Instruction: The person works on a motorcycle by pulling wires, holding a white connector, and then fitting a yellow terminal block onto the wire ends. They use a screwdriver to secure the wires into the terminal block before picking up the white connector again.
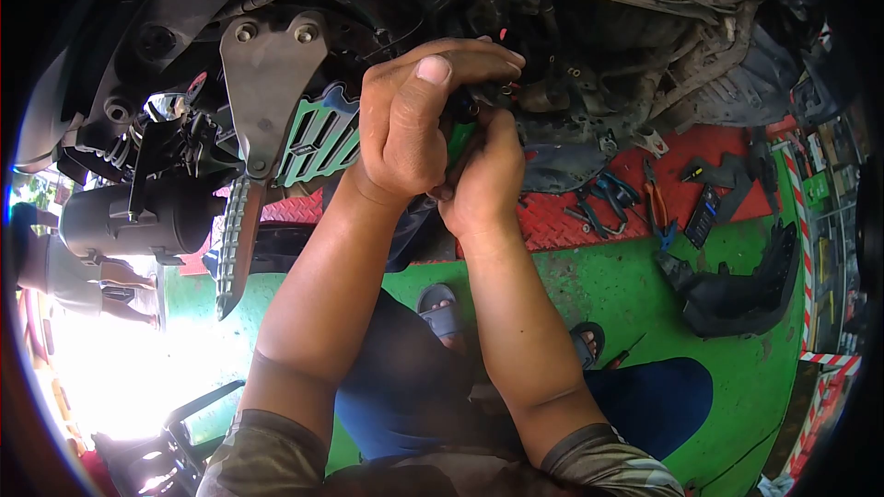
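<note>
Both hands are up against the dark underside of a motorcycle (571, 83), close together. My left hand (405, 120) is curled, its thumb raised and its fingers reaching over a small black part (468, 109). Just below and to the right, my right hand (488, 170) is closed, its fingertips hidden behind the left hand. A bit of green (459, 140) shows between the palms; what it belongs to cannot be made out. Left of the hands are a green slatted cover (318, 138) and a grey metal bracket (272, 64) with a ridged footpeg (235, 248) hanging from it.
Orange-handled pliers (657, 202) and other tools lie on the red platform (552, 221). A black plastic panel (737, 290) and a screwdriver (626, 352) rest on the green floor (645, 313). A black canister (138, 216) hangs at left; another person (78, 276) is beyond it.
</note>
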`<state>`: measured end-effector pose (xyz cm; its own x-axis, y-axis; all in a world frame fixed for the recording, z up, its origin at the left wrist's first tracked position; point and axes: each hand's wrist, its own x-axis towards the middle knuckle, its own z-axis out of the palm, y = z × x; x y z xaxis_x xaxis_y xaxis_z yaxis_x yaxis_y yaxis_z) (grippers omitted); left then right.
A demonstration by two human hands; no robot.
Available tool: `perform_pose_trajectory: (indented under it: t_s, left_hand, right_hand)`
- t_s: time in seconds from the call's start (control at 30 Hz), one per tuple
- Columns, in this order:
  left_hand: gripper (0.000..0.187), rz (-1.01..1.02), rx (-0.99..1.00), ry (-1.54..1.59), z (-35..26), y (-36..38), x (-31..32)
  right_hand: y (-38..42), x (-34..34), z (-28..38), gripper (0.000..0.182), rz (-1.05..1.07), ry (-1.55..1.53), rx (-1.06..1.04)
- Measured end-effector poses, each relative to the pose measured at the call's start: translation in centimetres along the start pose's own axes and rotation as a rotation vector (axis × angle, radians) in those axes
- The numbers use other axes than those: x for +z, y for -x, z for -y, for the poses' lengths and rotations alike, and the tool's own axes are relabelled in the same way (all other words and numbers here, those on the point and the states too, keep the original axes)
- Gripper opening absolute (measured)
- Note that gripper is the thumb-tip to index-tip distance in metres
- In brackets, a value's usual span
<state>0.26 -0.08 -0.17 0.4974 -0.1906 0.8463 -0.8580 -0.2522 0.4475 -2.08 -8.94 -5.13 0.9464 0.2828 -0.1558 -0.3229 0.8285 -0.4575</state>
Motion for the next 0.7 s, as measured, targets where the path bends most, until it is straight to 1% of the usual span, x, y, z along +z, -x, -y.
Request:
perform_pose_trajectory:
  t_s: [0.07, 0.17, 0.3, 0.47, 0.57, 0.7]
  left_hand:
    - [0.057, 0.004, 0.004, -0.007, -0.1, 0.0, 0.0]
    - [0.057, 0.001, -0.008, -0.006, -0.2, 0.0, 0.0]
    - [0.057, 0.001, -0.006, 0.006, -0.1, 0.0, 0.0]
    - [0.057, -0.011, -0.008, 0.022, 0.2, 0.0, 0.1]
    - [0.058, -0.022, -0.021, 0.023, 0.1, 0.1, 0.1]
    - [0.058, -0.019, -0.014, 0.022, 0.0, 0.0, 0.1]
  right_hand:
    - [0.0, 0.1, 0.2, 0.036, 0.049, 0.027, -0.009]
    - [-0.4, 0.9, 0.1, 0.035, 0.018, 0.013, -0.069]
    - [-1.1, 0.5, -0.2, 0.039, 0.024, 0.032, -0.084]
    - [-2.8, 0.0, -1.5, 0.043, 0.086, -0.105, -0.1]
    - [-2.6, -0.1, -1.1, 0.047, 0.108, -0.016, -0.082]
    - [-2.2, 0.2, -0.8, 0.045, 0.091, -0.009, -0.088]
